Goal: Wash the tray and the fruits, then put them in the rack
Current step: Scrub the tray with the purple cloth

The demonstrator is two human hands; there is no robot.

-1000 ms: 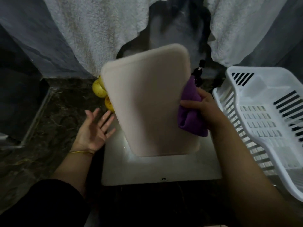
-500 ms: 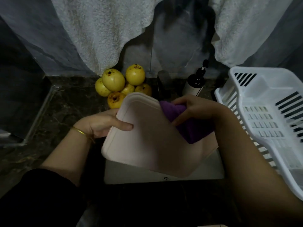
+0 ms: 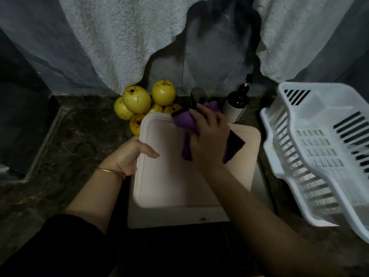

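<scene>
A pale pink tray point(image 3: 169, 176) lies nearly flat over the white sink point(image 3: 175, 218), inner face up. My left hand point(image 3: 127, 156) grips its left rim, thumb on the inner face. My right hand point(image 3: 207, 140) holds a purple cloth point(image 3: 184, 118) against the tray's far part. Several yellow fruits point(image 3: 137, 98) with dark specks are piled on the counter behind the tray's far left corner. The white slatted rack point(image 3: 319, 148) stands to the right with nothing visible inside.
A dark pump bottle point(image 3: 237, 100) stands behind the sink, close to my right hand. White towels point(image 3: 119, 41) hang on the back wall. Dark marble counter point(image 3: 65, 148) stretches to the left, with a recessed edge at far left.
The tray went from standing upright to lying nearly flat over the sink. My left hand took hold of its left rim. My right hand and cloth moved onto the tray's inner face.
</scene>
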